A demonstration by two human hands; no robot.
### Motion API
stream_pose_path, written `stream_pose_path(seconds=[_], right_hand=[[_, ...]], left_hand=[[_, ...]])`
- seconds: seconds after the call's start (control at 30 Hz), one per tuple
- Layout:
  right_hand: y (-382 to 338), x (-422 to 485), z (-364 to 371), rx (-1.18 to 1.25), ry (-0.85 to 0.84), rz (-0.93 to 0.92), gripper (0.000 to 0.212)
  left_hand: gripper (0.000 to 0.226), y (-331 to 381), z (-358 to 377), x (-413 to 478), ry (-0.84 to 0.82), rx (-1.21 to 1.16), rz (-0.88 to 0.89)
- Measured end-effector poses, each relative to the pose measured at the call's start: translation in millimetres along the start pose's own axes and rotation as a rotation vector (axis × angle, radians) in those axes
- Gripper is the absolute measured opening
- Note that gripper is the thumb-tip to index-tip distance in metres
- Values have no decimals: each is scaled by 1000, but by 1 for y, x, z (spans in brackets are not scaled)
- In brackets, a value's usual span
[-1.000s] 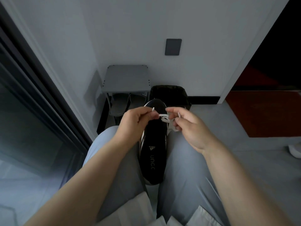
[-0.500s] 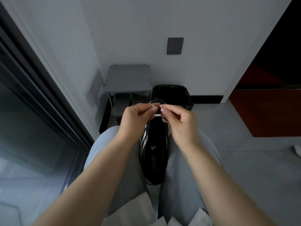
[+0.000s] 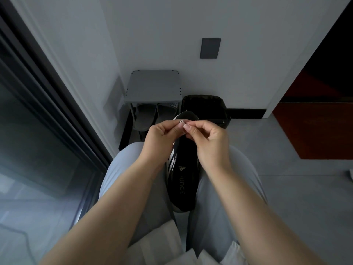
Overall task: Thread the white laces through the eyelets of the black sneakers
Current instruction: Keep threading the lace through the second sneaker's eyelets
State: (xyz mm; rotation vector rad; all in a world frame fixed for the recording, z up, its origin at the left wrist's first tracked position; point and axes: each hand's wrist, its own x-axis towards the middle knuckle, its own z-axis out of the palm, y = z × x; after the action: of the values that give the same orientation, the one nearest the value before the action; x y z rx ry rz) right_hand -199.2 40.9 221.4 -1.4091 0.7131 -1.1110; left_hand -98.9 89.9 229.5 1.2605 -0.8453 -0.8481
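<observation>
Black sneaker (image 3: pixel 183 180) sits wedged between our thighs, toe pointing away. Both hands meet above its forefoot: left hand (image 3: pixel 162 139) and right hand (image 3: pixel 209 140) each have thumb and forefinger pinched on the white lace tip (image 3: pixel 181 121), other fingers curled in. Eyelets are hidden behind the hands, so we can't tell which is next. Risks, our read: the tip is tiny, so a fumbled handover drops it; a hard pull could tip the shoe, since only our legs hold it.
</observation>
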Motion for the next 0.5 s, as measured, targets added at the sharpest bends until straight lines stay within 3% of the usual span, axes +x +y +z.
stream_pose_path(seconds=[0.17, 0.33, 0.5], right_hand=[[-4, 13, -7, -188, -41, -42, 7], [6, 49, -17, -957, -286, -22, 26], [-4, 63, -21, -1093, -467, -186, 23]], left_hand=[[17, 14, -2, 5, 162, -200, -22], [25, 29, -12, 6, 93, -319, -19], [28, 13, -23, -3, 93, -233, -117]])
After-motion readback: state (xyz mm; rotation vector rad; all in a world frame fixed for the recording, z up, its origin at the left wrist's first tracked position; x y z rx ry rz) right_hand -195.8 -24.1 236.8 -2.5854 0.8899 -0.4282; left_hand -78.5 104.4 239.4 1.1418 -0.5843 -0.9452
